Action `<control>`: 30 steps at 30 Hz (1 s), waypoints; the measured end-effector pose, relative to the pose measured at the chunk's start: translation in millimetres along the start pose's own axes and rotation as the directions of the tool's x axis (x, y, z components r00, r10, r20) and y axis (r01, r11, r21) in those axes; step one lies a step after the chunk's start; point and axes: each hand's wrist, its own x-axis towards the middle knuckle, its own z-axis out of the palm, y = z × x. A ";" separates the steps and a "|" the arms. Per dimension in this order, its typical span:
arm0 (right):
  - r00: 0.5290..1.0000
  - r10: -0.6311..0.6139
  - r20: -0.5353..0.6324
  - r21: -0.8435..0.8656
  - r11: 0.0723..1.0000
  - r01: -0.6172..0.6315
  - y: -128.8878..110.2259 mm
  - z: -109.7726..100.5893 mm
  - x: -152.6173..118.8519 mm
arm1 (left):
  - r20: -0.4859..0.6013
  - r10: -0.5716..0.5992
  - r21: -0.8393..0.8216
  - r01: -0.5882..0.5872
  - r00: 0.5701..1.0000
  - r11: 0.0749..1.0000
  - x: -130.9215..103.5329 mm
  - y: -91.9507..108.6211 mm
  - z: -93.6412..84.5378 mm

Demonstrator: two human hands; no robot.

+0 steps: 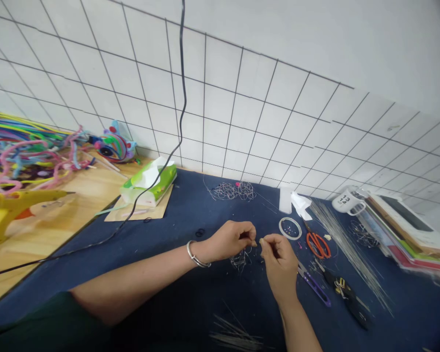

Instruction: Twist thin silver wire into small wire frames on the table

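We find the left hand (230, 240) above the middle of the dark blue tabletop (183, 200), its fingers curled and the thumb drawn against the forefinger in a pinch. The right hand (281, 264) faces it, thumb and forefinger tips brought together with a small opening behind them. The two pinches nearly meet, with a narrow gap between. Whether either hand grips a wire end we cannot tell, the detail being too small.

We note a tangle of thin wire (240, 261) directly below the left fingers, about midway between the tabletop's left and right sides. We cannot determine if it hangs or rests there.

The left forearm crosses at a slant from the lower left, out of a dark green sleeve (55, 320); a silver bracelet (191, 254) circles the wrist. The right forearm rises from below, leaning left, with the wrist nearly straight.

Beside the right hand we record purple-handled snips (318, 289); further towards the tabletop's right edge lie orange-handled scissors (319, 251), black-handled pliers (346, 296) and a long sheaf of straight wires (352, 254). Coiled wire pieces (225, 190) lie near the far edge, and loose cut wires (234, 335) lie nearer the person than both hands.
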 end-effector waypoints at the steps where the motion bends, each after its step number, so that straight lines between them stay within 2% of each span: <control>1: 1.000 0.001 0.000 0.001 1.000 -0.001 0.3 0.2 -0.1 | 0.011 0.015 0.008 -0.015 1.000 1.000 0.0 0.1 -0.3; 7: 1.000 -0.027 0.008 -0.037 0.999 0.028 -1.9 0.8 -1.6 | 0.019 0.060 0.076 -0.061 0.998 0.995 0.2 1.6 -0.9; 10: 0.993 -0.118 0.022 -0.132 0.984 0.120 -1.2 2.4 -2.5 | 0.013 0.094 0.149 -0.095 0.995 0.984 0.2 1.4 0.1; 12: 0.972 -0.232 0.024 -0.208 0.950 0.232 1.8 4.4 -3.4 | 0.007 0.115 0.194 -0.114 0.993 0.974 0.1 0.1 1.4; 14: 0.917 -0.397 0.032 -0.293 0.874 0.389 5.9 6.6 -5.0 | 0.000 0.132 0.226 -0.129 0.991 0.966 -0.2 -1.6 3.2; 16: 0.827 -0.559 0.068 -0.403 0.743 0.535 9.3 8.1 -7.7 | -0.005 0.146 0.239 -0.140 0.989 0.961 -0.5 -3.0 5.2; 18: 0.744 -0.652 0.144 -0.510 0.596 0.620 10.6 8.6 -11.0 | -0.009 0.151 0.229 -0.145 0.988 0.962 -1.0 -3.4 7.2; 19: 0.718 -0.671 0.186 -0.550 0.534 0.642 10.3 8.5 -12.8 | -0.005 0.151 0.212 -0.146 0.989 0.966 -1.2 -3.1 8.0; 21: 0.687 -0.682 0.253 -0.595 0.451 0.666 8.4 8.1 -15.9 | 0.010 0.143 0.151 -0.143 0.990 0.978 -1.9 -1.9 9.2; 24: 0.663 -0.684 0.305 -0.616 0.389 0.685 5.3 8.4 -18.6 | 0.044 0.141 0.024 -0.142 0.989 0.990 -2.6 -0.5 9.6; 27: 0.649 -0.704 0.288 -0.567 0.421 0.708 4.9 9.5 -17.8 | 0.071 0.121 -0.109 -0.113 0.990 0.988 -2.4 -2.6 8.4; 29: 0.676 -0.715 0.175 -0.481 0.537 0.693 5.1 8.4 -14.2 | 0.077 0.096 -0.219 -0.077 0.992 0.973 -1.6 -5.9 6.8; 30: 0.708 -0.700 0.090 -0.437 0.611 0.660 4.7 6.8 -11.4 | 0.075 0.087 -0.278 -0.063 0.993 0.958 -1.0 -7.7 5.7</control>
